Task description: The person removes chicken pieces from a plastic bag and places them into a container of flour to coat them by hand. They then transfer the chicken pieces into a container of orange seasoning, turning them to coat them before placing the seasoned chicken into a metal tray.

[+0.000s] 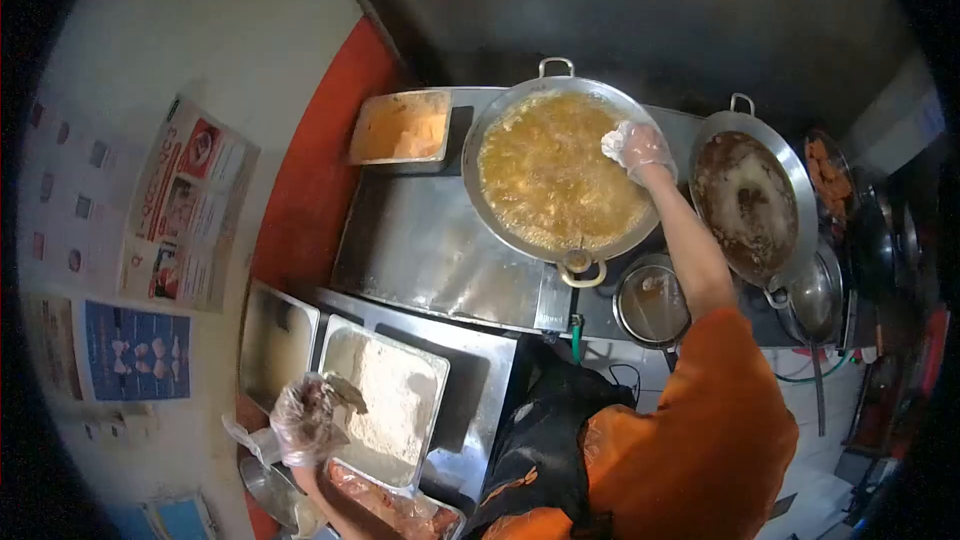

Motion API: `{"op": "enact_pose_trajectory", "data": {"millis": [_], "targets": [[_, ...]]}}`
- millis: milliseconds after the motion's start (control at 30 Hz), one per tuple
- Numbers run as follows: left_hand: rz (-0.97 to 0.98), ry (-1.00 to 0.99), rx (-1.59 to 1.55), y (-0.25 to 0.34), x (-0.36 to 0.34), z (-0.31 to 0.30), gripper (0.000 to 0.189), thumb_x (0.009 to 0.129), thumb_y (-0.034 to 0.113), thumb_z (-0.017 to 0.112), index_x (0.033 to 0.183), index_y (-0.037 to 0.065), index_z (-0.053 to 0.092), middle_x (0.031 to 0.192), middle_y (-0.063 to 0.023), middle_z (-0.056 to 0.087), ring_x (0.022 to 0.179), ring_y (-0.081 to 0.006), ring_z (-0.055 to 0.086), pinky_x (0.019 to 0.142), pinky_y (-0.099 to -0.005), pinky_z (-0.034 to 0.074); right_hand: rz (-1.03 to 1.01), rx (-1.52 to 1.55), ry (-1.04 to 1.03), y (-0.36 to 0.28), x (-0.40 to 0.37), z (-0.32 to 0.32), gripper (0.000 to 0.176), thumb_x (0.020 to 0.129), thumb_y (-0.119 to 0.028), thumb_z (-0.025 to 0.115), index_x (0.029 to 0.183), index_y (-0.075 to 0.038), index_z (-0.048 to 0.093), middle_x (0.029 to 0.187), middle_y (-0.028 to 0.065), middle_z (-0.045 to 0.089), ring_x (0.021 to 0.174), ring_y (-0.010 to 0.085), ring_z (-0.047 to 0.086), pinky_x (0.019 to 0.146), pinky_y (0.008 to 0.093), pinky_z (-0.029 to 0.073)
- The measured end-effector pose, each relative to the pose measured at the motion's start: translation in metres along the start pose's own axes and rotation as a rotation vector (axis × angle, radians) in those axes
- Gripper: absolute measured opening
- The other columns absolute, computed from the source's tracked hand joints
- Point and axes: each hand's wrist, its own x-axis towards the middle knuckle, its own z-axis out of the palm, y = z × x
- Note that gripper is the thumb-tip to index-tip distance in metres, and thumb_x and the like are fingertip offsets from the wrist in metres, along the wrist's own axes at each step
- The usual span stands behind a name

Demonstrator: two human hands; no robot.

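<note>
A large wok [650,230] of bubbling yellow oil stands on the metal counter. Over the right side of its oil, my right hand [645,148], in a clear plastic glove, is closed around a white flour-coated piece [615,143]. Down at the left, my left hand [300,425] wears a similar glove with dark smears and has its fingers curled. A dark, flat bit [346,393] sticks out at its fingertips; I cannot tell what it is. That hand hovers by the left edge of a metal tray of flour [385,390]. Raw meat pieces [390,505] lie in the tray below.
Right of the wok stands a second wok [790,165] with dark, foamy oil. A strainer pot [652,302] sits beneath my right forearm. An orange-crusted tray [405,130] is at the back left. Another metal tray [280,340] adjoins the flour. Fried pieces [828,175] lie far right.
</note>
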Motion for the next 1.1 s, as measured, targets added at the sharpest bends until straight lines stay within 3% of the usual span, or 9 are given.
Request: {"op": "enact_pose_trajectory", "data": {"millis": [67,233,300,367,500,667,800,867,1100], "targets": [[0.192,-0.026,0.132,0.032,0.026,-0.007,0.027,0.087,0.0,0.071,0.113,0.001,0.066,0.096,-0.0039,0.069,0.086,-0.0151,0.065,0.079,-0.0281,0.053,0.018,-0.179,0.092,0.003,-0.019,0.011,0.029,0.09,-0.018,0.066,0.117,-0.007,0.065,0.11,0.0221,0.07,0.108,0.0393,0.067,0.09,0.0496,0.055],[0.591,-0.218,0.186,0.125,0.151,0.073,0.036,0.084,0.009,0.074,0.118,0.001,0.065,0.105,-0.0108,0.071,0.093,-0.0226,0.071,0.083,-0.0347,0.059,0.046,-0.088,0.042,0.033,0.002,0.013,0.029,0.094,-0.019,0.06,0.121,-0.007,0.062,0.114,0.0239,0.067,0.109,0.0411,0.065,0.091,0.0498,0.054],[0.277,-0.347,-0.219,0.118,0.199,0.131,0.037,0.087,0.019,0.073,0.119,0.003,0.065,0.108,-0.0132,0.072,0.095,-0.0248,0.071,0.087,-0.0349,0.059,0.055,-0.101,0.122,0.028,-0.028,-0.003,0.032,0.096,-0.02,0.058,0.124,-0.007,0.061,0.118,0.0235,0.065,0.112,0.0393,0.063,0.095,0.0466,0.052],[0.646,-0.289,0.235,0.174,0.219,0.17,0.033,0.092,0.025,0.07,0.118,0.004,0.066,0.108,-0.0132,0.071,0.096,-0.0264,0.071,0.088,-0.0375,0.058,-0.025,0.119,0.369,0.043,-0.058,-0.013,0.027,0.096,-0.021,0.056,0.114,-0.007,0.07,0.106,0.019,0.071,0.1,0.0376,0.068,0.087,0.0452,0.054],[0.767,-0.354,0.312,0.176,0.284,0.282,0.04,0.087,0.02,0.075,0.12,0.001,0.065,0.109,-0.0148,0.072,0.098,-0.0255,0.072,0.085,-0.0359,0.058,-0.249,0.083,0.49,0.035,-0.161,-0.073,0.026,0.094,-0.017,0.062,0.115,-0.005,0.071,0.105,0.016,0.073,0.094,0.033,0.07,0.084,0.0425,0.055],[0.696,-0.454,0.123,0.189,0.323,0.402,0.029,0.087,0.02,0.072,0.113,0.006,0.069,0.1,-0.0099,0.073,0.091,-0.0216,0.071,0.083,-0.0328,0.056,-0.059,0.14,0.449,0.074,-0.28,-0.082,0.02,0.094,-0.019,0.065,0.107,-0.006,0.073,0.104,0.0112,0.074,0.093,0.029,0.07,0.082,0.0393,0.056],[0.367,-0.479,0.169,0.195,0.324,0.464,0.038,0.08,0.03,0.076,0.109,0.007,0.071,0.107,-0.0161,0.073,0.098,-0.0305,0.071,0.088,-0.039,0.055,0.271,-0.002,0.217,0.096,-0.336,-0.079,0.017,0.095,-0.016,0.064,0.104,-0.005,0.074,0.102,0.0115,0.075,0.094,0.0278,0.07,0.084,0.0363,0.055],[0.34,-0.428,0.309,0.187,0.326,0.47,0.04,0.079,0.032,0.077,0.11,0.006,0.071,0.109,-0.0167,0.073,0.1,-0.0318,0.071,0.089,-0.0391,0.055,0.022,0.192,0.501,0.117,-0.358,-0.062,0.021,0.093,-0.019,0.064,0.108,-0.005,0.071,0.099,0.016,0.073,0.086,0.036,0.07,0.078,0.045,0.054],[0.403,-0.364,-0.097,0.167,0.271,0.34,0.045,0.086,0.022,0.072,0.126,0.004,0.064,0.125,-0.0156,0.069,0.115,-0.0259,0.066,0.098,-0.0369,0.052,0.012,0.214,0.337,0.07,-0.335,-0.049,0.019,0.094,-0.014,0.063,0.108,-0.006,0.073,0.1,0.0129,0.074,0.089,0.0323,0.07,0.082,0.0401,0.055]]}}
